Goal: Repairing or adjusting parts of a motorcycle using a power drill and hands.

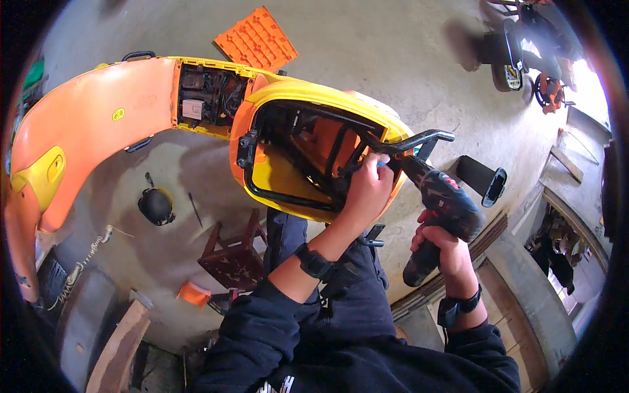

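A yellow-and-orange scooter body (pixel 314 92) stands in front of me with its black-framed seat opening uncovered. My left hand (pixel 370 187) is closed at the near right corner of this opening, beside a bent black tube handle (pixel 426 137). A small bluish bit shows at the left fingertips, too small to name. My right hand (pixel 440 239) grips a black-and-red cordless drill (pixel 449 200) by its handle. The drill's front end is close to the left fingertips and just below the tube; its bit is hidden.
An orange ribbed panel (pixel 255 39) lies on the floor beyond the scooter. An open bay (pixel 213 95) shows wiring. A dark red stool (pixel 232 255), a round black part (pixel 156 204) and a screwdriver-like rod (pixel 195 209) are at left. A black box-shaped part (pixel 481 180) is right of the drill.
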Motion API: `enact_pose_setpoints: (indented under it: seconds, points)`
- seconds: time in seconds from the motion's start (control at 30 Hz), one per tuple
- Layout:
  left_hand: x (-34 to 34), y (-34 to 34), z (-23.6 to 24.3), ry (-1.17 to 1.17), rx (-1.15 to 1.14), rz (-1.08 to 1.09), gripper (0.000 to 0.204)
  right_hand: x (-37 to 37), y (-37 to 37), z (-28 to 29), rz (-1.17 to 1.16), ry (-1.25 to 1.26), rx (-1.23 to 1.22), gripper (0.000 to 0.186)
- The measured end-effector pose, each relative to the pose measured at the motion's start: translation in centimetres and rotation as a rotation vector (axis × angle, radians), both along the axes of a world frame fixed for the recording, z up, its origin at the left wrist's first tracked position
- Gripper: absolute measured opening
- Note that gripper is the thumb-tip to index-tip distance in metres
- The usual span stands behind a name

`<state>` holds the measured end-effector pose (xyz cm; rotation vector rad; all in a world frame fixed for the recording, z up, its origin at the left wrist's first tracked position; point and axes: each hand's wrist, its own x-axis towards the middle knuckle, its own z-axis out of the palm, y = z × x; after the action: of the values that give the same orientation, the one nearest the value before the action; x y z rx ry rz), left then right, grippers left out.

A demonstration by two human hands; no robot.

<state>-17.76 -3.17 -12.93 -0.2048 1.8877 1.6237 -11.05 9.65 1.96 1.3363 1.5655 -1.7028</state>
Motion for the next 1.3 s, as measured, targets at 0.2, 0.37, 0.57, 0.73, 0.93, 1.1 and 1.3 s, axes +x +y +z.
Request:
enact_pose_setpoints:
  seconds: [0.2,0.37,0.57,0.73,0.93,1.1,1.3]
  points:
    - [-0.2,-0.1,0.4,-0.019,0.003,0.002,0.020,-0.3,-1.1,0.2,-0.121,-0.006,-0.036,0.031]
    - [-0.1,-0.1,0.1,-0.012,0.000,-0.009,0.018,0.4,-0.6,-0.3,-0.005,0.013,0.014,0.030]
    - [-0.3,0.0,0.4,-0.048,-0.031,-0.016,0.018,1.2,-0.6,-0.5,0.035,0.026,0.011,0.033]
    - [-0.6,0.5,1.4,0.027,-0.035,0.005,0.017,1.8,-0.2,-0.7,0.040,0.049,0.014,0.033]
    - [-0.1,1.0,0.7,0.262,-0.090,0.013,0.016,1.5,-0.7,-0.4,-0.023,0.059,-0.015,0.032]
    - [-0.2,1.6,0.8,0.100,-0.064,0.051,0.018,2.4,-0.3,-1.0,0.041,0.086,-0.003,0.030]
    - [1.6,1.9,0.2,-0.006,-0.066,0.139,0.024,3.8,0.3,-1.8,0.019,0.127,-0.054,0.030]
